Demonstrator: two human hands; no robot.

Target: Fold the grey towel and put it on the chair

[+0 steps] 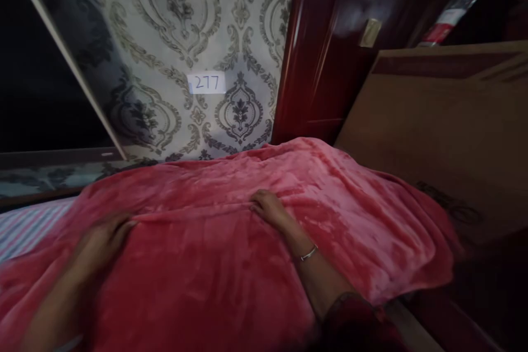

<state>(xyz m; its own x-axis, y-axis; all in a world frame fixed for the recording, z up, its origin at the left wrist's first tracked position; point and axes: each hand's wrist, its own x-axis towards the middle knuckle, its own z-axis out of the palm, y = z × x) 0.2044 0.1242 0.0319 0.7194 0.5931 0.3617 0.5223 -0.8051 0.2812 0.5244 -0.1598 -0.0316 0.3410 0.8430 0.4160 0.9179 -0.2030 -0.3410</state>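
Left hand (101,242), blurred, fingers curled into a fold of the pink plush fleece blanket (231,253); right hand (268,208) pinching the same ridge. Blanket spread over the bed, long axis left-right. Striped sheet (25,225) at left, cardboard box (445,137) right, damask wallpaper (185,38) beyond.

Wallpaper w/ "277" label (206,82), cardboard box (445,137), striped sheet (25,225).
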